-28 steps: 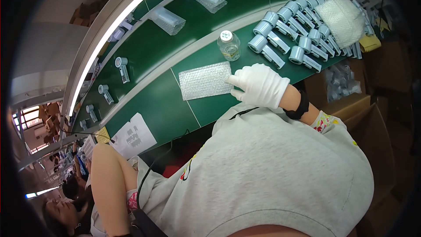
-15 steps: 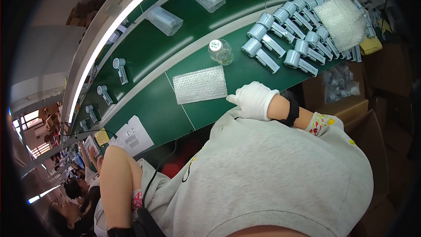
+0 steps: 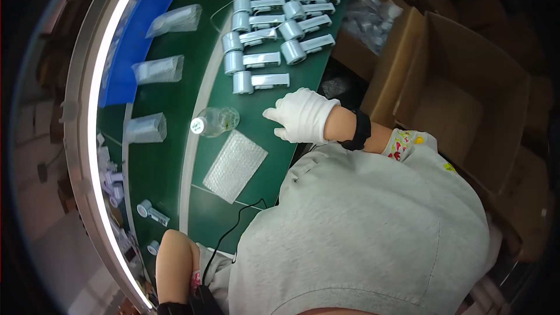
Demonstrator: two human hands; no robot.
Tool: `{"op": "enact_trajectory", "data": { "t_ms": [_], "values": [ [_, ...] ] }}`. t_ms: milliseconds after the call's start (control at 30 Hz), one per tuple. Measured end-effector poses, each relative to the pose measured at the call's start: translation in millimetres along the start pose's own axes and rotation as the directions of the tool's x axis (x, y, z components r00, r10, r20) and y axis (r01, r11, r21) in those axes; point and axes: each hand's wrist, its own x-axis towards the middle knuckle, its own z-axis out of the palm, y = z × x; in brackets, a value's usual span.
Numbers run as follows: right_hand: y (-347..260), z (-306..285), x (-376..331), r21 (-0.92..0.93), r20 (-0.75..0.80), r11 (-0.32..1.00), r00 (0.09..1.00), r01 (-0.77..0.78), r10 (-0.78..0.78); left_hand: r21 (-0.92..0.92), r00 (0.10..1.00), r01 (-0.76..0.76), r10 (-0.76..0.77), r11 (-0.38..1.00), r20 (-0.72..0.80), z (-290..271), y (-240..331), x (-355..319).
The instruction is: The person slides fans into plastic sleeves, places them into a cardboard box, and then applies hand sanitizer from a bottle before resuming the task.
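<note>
My right hand [image 3: 304, 116] wears a white glove and a black wristband. It hovers at the bench's near edge, thumb and forefinger apart, with nothing visible between them. Closest to it is a pale blue-grey device [image 3: 242, 82] with a round head and a straight handle, the nearest of several set out in rows. A clear jar [image 3: 223, 121] with a white lid stands left of the hand. Beside the jar, a flat bubble-wrap pouch [image 3: 235, 166] lies on the green bench [image 3: 230, 230]. My bent left arm shows at lower left; its hand is out of view.
Bubble-wrapped packages [image 3: 147, 128] and an unwrapped device [image 3: 153, 213] sit on the green strip beyond a pale rail [image 3: 197, 102]. A blue bin [image 3: 125, 52] stands at the far left. An open cardboard box [image 3: 443, 102] is at right, near a clear bag [image 3: 372, 23] of parts.
My view has turned right, bringing the cardboard box and blue bin further into sight. My right hand has moved away from the bubble-wrap pouch towards the rows of devices.
</note>
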Motion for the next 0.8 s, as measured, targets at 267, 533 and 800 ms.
{"op": "enact_trajectory", "data": {
  "t_ms": [267, 533, 800],
  "values": [
    [30.4, -14.9, -214.4, 0.318, -0.847, 0.753, 0.183, -0.576, 0.498, -0.693, 0.926, -0.357, 0.139, 0.626, -0.352, -22.1, -228.6, 17.6],
    [55.5, 34.8, -436.7, 0.737, -0.561, -0.042, -0.646, -0.674, 0.517, -0.582, 0.236, 0.665, -0.871, 0.468, -0.431, 83.8, -460.4, 124.8],
    [68.8, 89.1, -498.0, 0.859, -0.456, 0.504, -0.586, -0.092, 0.670, -0.958, 0.227, 0.278, -0.974, 0.075, -0.010, 153.7, -553.0, 150.7]
  ]
}}
